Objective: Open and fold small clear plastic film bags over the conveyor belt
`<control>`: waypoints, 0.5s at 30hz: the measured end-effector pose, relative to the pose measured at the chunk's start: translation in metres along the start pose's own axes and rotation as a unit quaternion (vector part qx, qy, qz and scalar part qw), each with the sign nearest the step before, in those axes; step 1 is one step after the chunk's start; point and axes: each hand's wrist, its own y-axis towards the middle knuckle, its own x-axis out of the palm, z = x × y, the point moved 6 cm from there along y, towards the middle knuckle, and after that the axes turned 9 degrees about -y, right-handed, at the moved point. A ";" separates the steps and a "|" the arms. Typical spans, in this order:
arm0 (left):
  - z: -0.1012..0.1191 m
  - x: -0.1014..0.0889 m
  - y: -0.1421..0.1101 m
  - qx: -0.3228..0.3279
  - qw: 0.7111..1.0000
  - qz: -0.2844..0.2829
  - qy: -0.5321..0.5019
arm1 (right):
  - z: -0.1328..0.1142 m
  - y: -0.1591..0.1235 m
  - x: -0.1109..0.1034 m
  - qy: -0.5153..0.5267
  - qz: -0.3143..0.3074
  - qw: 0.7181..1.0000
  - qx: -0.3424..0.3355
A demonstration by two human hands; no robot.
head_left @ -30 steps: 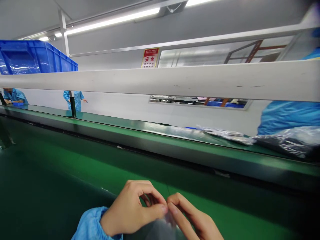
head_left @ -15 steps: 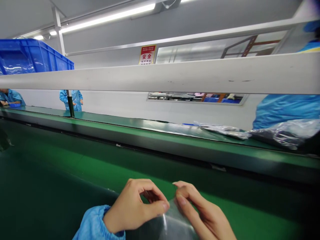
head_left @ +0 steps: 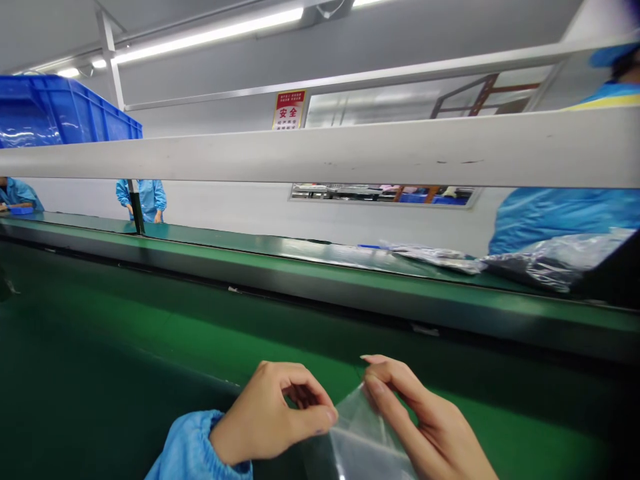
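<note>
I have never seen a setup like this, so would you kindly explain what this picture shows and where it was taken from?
This view comes from a camera worn on a person's head, looking forward and down, so the two hands at the bottom are that person's own. No machine is involved here, only bare hands. The right hand pinches a corner of a clear plastic bag between its fingers. The left hand, in a blue sleeve, is curled close beside the bag, though whether it grips the bag is hard to tell. Beneath them lies the green work surface of a production line. Farther off lie silvery plastic bags, and a blue plastic crate sits up at the left, behind a white rail. Other people in blue coats are nearby, such as one standing across the line.
</note>
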 end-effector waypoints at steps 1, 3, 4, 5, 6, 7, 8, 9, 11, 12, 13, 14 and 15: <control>0.000 0.001 0.000 -0.002 1.000 -0.001 0.004 | 0.002 -0.001 -0.001 -0.004 0.000 1.000 0.003; -0.002 0.002 0.000 -0.008 1.000 -0.004 0.011 | 0.003 -0.001 -0.004 -0.014 0.008 1.000 0.004; -0.002 0.003 0.000 -0.011 1.000 -0.006 0.014 | 0.003 0.000 -0.008 -0.019 0.024 1.000 0.002; -0.003 0.003 0.000 -0.012 1.000 -0.008 0.017 | 0.003 0.000 -0.012 -0.024 0.041 0.999 0.001; -0.003 0.003 -0.001 -0.011 1.000 -0.011 0.020 | 0.003 0.000 -0.015 -0.029 0.057 0.998 0.003; -0.003 0.004 -0.001 -0.009 1.000 -0.013 0.022 | 0.005 0.000 -0.018 -0.032 0.070 0.997 0.010; -0.003 0.004 -0.002 -0.006 1.000 -0.015 0.024 | 0.008 -0.001 -0.020 -0.032 0.075 0.996 0.021; -0.003 0.004 -0.002 -0.005 1.000 -0.016 0.027 | 0.012 -0.003 -0.020 -0.029 0.068 0.997 0.034; -0.003 0.004 -0.003 -0.003 0.999 -0.017 0.030 | 0.024 -0.007 -0.017 -0.016 0.039 0.997 0.070; -0.003 0.004 -0.002 -0.004 0.999 -0.017 0.031 | 0.030 -0.010 -0.015 -0.006 0.026 0.996 0.088; -0.003 0.003 -0.002 -0.004 0.999 -0.016 0.031 | 0.035 -0.013 -0.013 0.003 0.019 0.994 0.107; -0.003 0.004 -0.002 -0.005 0.999 -0.017 0.031 | 0.040 -0.016 -0.013 0.013 0.015 0.992 0.124; -0.002 0.003 -0.001 -0.005 0.999 -0.017 0.031 | 0.044 -0.018 -0.013 0.026 0.014 0.990 0.141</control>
